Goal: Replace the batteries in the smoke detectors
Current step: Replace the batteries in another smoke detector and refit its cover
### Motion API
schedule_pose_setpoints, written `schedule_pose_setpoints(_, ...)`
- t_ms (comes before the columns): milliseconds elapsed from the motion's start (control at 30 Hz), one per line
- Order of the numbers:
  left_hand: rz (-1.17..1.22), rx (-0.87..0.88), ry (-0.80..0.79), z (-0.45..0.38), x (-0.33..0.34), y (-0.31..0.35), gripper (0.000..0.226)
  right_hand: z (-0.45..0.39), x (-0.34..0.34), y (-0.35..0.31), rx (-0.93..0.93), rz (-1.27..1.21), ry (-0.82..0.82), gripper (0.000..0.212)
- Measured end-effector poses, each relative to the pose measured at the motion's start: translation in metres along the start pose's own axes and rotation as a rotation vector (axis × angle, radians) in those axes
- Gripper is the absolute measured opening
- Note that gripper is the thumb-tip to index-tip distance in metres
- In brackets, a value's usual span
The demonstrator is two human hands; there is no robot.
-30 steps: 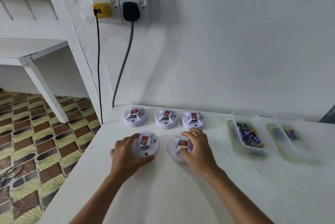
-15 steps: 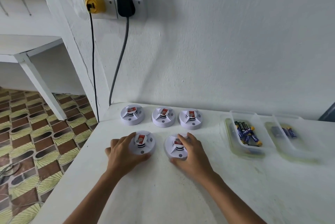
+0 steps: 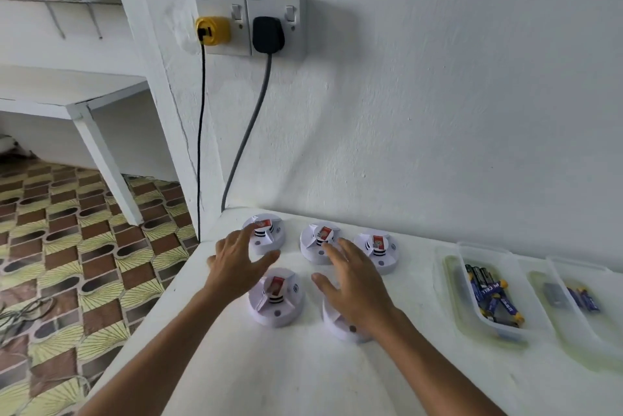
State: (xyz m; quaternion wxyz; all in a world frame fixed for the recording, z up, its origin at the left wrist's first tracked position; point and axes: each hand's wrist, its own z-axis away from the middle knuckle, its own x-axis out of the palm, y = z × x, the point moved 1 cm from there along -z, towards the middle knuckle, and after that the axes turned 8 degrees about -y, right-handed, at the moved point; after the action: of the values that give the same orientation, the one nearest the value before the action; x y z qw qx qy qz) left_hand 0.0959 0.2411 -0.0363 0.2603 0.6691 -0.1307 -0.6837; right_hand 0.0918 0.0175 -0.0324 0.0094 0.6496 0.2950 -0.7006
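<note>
Five round white plastic smoke detectors (image 3: pixel 276 297) are sitting face-up near the white worktop (image 3: pixel 303 375)'s far left corner, red labels pointing away. Left hand (image 3: pixel 236 267) and right hand (image 3: pixel 354 291) are hovering, fingers spread, gripping nothing.

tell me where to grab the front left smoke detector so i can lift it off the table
Take the front left smoke detector by its round outer rim, fingers and thumb on opposite sides, coming down from above. It lies flat on the white table, a low disc with a raised middle, so the rim looks like the easiest hold. The left hand hovers open just behind it and is probably the handiest.
</note>
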Motion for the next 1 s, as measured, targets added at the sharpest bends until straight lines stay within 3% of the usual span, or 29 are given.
schedule_pose_setpoints(67, -0.03, -0.016, -0.02, -0.024, -0.003, 0.003, 0.077, -0.024, -0.004, -0.009, -0.054, 0.031, -0.025, 0.064)
schedule_pose_setpoints(300, -0.214, -0.056, -0.113, -0.074, 0.008, 0.0, 0.089, -0.07, 0.005, -0.042, -0.073, 0.02, -0.097, 0.06)
schedule_pose_setpoints(467, -0.227, -0.04, -0.018, -0.094, 0.006, -0.003, 0.08, -0.086, 0.002, -0.048, -0.095, -0.063, -0.021, 0.059)
schedule_pose_setpoints(567, 0.069, 0.009, 0.026, -0.09, -0.004, 0.0, 0.081, -0.088, 0.0, -0.049, -0.105, -0.167, 0.027, 0.057)
schedule_pose_setpoints(633, 0.452, 0.022, -0.036, -0.077, -0.016, 0.01, 0.088, -0.088, -0.004, -0.05, -0.098, -0.276, 0.056, 0.055)
schedule_pose_setpoints(800, 1.259, 0.084, -0.359, -0.038, -0.037, 0.035, 0.048, -0.086, -0.012, -0.058, -0.09, -0.533, 0.143, 0.061)
schedule_pose_setpoints(867, 1.403, 0.076, -0.412, -0.027, -0.041, 0.04, 0.051, -0.08, -0.018, -0.059, -0.086, -0.574, 0.18, 0.069)
schedule_pose_setpoints(1000, 1.447, 0.095, -0.464, -0.013, -0.044, 0.044, 0.056, -0.072, -0.032, -0.058, -0.088, -0.566, 0.151, 0.072)
